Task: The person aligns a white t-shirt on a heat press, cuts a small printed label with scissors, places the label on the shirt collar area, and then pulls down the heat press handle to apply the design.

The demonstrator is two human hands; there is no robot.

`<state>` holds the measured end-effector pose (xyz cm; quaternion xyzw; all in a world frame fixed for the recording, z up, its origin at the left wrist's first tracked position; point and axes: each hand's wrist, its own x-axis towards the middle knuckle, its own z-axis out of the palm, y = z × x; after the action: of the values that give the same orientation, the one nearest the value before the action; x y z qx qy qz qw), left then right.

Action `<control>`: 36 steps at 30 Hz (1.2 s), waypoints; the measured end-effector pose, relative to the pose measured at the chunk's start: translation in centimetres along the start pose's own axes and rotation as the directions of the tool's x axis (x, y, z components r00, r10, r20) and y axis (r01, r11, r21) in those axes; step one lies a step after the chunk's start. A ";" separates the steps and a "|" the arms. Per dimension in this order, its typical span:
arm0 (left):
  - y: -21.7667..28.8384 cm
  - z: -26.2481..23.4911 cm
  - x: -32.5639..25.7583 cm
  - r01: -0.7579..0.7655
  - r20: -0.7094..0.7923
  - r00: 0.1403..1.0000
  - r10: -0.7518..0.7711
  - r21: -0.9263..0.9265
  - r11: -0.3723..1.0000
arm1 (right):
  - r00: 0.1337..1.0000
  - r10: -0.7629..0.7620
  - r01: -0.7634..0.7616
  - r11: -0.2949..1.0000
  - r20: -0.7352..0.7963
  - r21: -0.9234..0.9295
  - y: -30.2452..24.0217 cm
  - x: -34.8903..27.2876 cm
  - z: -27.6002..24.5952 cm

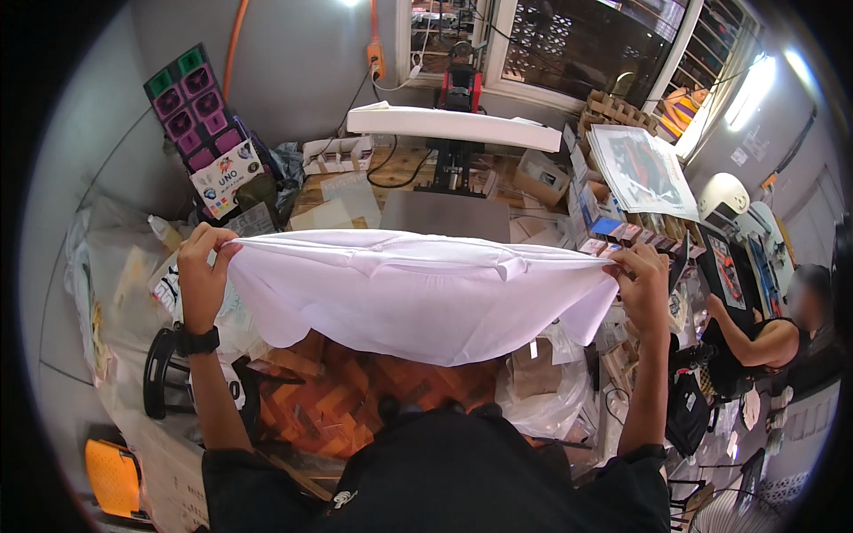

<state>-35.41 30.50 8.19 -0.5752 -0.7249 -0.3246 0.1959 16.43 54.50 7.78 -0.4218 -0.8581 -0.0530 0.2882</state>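
A white T-shirt (418,298) fills the middle of the view, stretched wide and held up in the air between both raised hands, its upper edge pulled taut and its lower hem sagging in a curve above the floor. It hangs in front of a heat press (453,124), whose long white upper plate stands lifted over a grey lower platen (444,216) just behind the shirt's top edge. The press sits on a wooden tabletop (404,169) strewn with small boxes and sheets of paper, black cables trailing across it. Under the shirt lies a floor of orange-brown wood laid in a herringbone pattern (346,400). To the left leans a stack of black trays with purple and green cells (197,102), and crumpled clear plastic bags (115,275) spread below it. To the right a large printed sheet (641,169) rests tilted on cardboard boxes, and another person in a black sleeveless top (764,342) sits near the right edge. A black stool (160,373) stands by the left forearm. The left hand (203,266), with a black wristwatch (196,340) on its wrist, is clenched around the shirt's left corner. The right hand (641,275) pinches the right corner between its fingers and thumb.
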 end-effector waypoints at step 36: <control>-18.6 52.9 8.6 0.803 0.709 0.582 -0.399 -0.423 0.420 | 0.773 0.426 -0.631 0.586 0.469 0.508 23.9 10.5 47.1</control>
<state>-50.81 71.01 -28.43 -0.3491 -0.7223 -0.4632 -0.3765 8.23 92.75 -29.27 -0.5385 -0.6875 0.3960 0.2836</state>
